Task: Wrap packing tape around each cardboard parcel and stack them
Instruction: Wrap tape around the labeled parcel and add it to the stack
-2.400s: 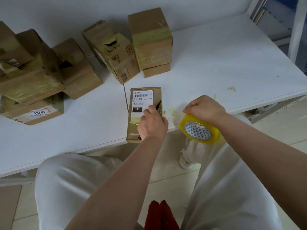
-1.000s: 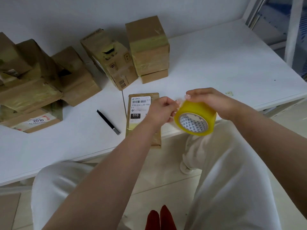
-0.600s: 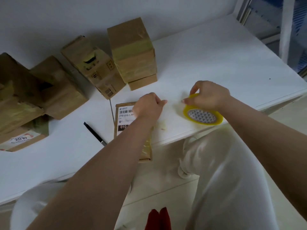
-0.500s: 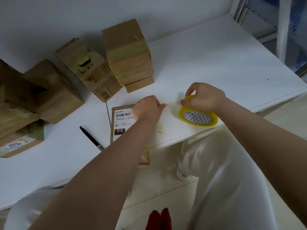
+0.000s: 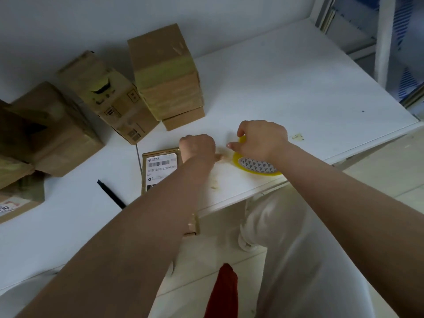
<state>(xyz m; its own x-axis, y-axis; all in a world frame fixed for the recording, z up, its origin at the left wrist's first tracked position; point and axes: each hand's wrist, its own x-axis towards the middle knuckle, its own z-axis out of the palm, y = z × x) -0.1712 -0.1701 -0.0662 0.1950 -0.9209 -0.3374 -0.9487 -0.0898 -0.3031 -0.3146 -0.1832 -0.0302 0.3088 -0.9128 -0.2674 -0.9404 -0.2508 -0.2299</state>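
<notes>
- Right hand [image 5: 261, 140]: fingers curled over the yellow tape roll [image 5: 255, 167], gripping it; roll lies tilted at the near edge of the white table [image 5: 286, 88].
- Left hand [image 5: 198, 149]: fingers curled, fingertips toward the roll; whether it pinches the tape end cannot be told.
- Flat labelled parcel [image 5: 159, 171]: on the table under the left forearm, overhanging the near edge.
- Black pen [image 5: 111, 193]: just left of that parcel.
- Taped stack [image 5: 166, 72]: at the back, by the wall; more boxes [image 5: 55, 131] to its left.

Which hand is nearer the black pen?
Left. The left hand is over the labelled parcel, just right of the pen; the right hand grips the tape roll farther right.
</notes>
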